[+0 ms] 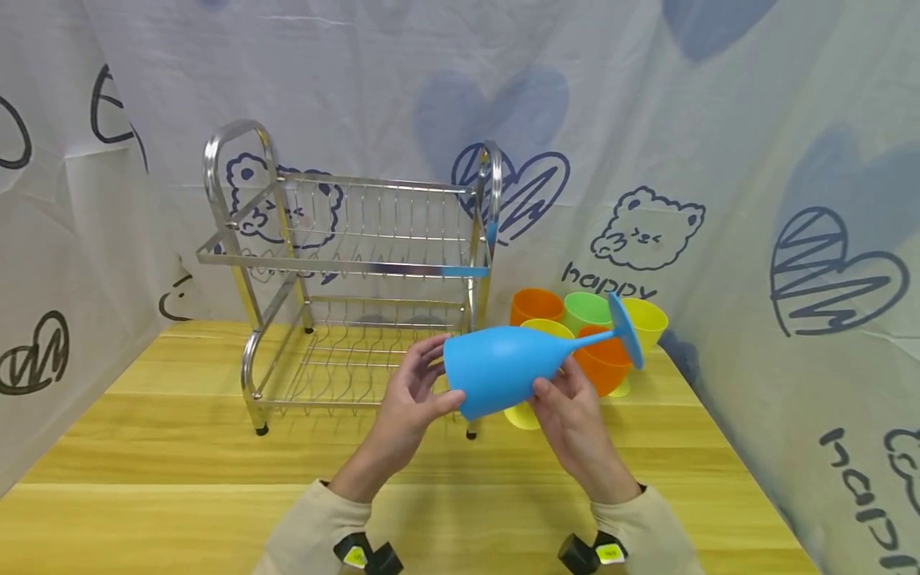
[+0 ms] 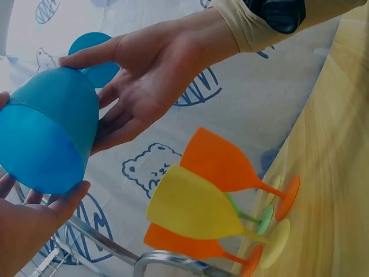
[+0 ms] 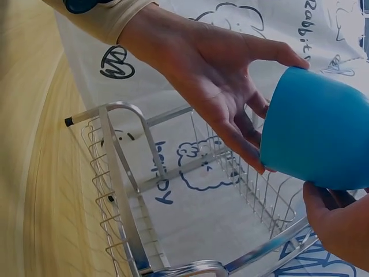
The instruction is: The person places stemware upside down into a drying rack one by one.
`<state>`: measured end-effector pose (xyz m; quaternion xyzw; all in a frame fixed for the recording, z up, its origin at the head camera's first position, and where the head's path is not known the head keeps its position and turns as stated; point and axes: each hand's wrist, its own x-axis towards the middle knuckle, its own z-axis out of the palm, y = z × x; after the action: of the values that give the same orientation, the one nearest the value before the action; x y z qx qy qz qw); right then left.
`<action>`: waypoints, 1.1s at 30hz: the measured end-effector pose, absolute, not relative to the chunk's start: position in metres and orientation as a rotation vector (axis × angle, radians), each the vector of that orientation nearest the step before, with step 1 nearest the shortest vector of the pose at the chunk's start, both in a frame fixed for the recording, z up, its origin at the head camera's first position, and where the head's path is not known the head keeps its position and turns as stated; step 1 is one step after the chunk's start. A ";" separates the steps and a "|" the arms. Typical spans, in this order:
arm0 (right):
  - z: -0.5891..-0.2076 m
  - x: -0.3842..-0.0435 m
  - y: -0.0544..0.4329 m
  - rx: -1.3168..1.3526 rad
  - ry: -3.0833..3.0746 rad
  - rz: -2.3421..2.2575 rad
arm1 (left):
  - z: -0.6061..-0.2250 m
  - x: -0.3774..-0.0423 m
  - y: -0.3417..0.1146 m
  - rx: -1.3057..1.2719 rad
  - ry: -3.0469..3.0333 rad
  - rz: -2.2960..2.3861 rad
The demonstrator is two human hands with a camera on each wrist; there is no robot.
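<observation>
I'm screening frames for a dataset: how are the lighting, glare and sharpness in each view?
Head view: bright, with glints on the metal rack and a blue reflection at the right end of its upper front rail; left wrist view: dimmer, the blue goblet shaded but its outline clear; right wrist view: also dim, the table darkest toward the upper left, no obvious motion blur.

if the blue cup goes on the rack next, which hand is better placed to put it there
Left, most likely. The left hand holds the blue cup on the side nearer the rack. The right hand holds it towards the stem, closer to the other cups.
</observation>
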<state>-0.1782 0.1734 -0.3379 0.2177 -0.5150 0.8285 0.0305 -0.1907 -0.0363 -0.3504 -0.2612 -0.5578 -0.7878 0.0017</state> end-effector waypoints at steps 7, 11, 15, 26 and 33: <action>-0.337 -0.181 0.174 0.674 -1.666 2.426 | -0.340 -0.189 -0.051 -0.980 -1.803 -2.209; -0.332 -0.182 0.176 0.661 -1.756 2.312 | -0.314 -0.187 -0.072 -0.956 -1.818 -1.955; -0.323 -0.183 0.179 0.637 -1.919 2.108 | -0.280 -0.182 -0.104 -0.785 -1.812 -1.799; -0.293 -0.187 0.180 0.952 -1.942 1.658 | -0.227 -0.204 -0.203 -0.250 -1.841 -1.435; -0.279 -0.191 0.174 1.073 -1.888 1.626 | -0.231 -0.228 -0.254 -0.163 -2.145 -1.482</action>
<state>-0.1906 0.1737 -0.2794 0.3865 -0.6801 0.5855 0.2126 -0.2282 -0.2537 -0.2314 -0.0603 -0.7924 -0.5476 0.2617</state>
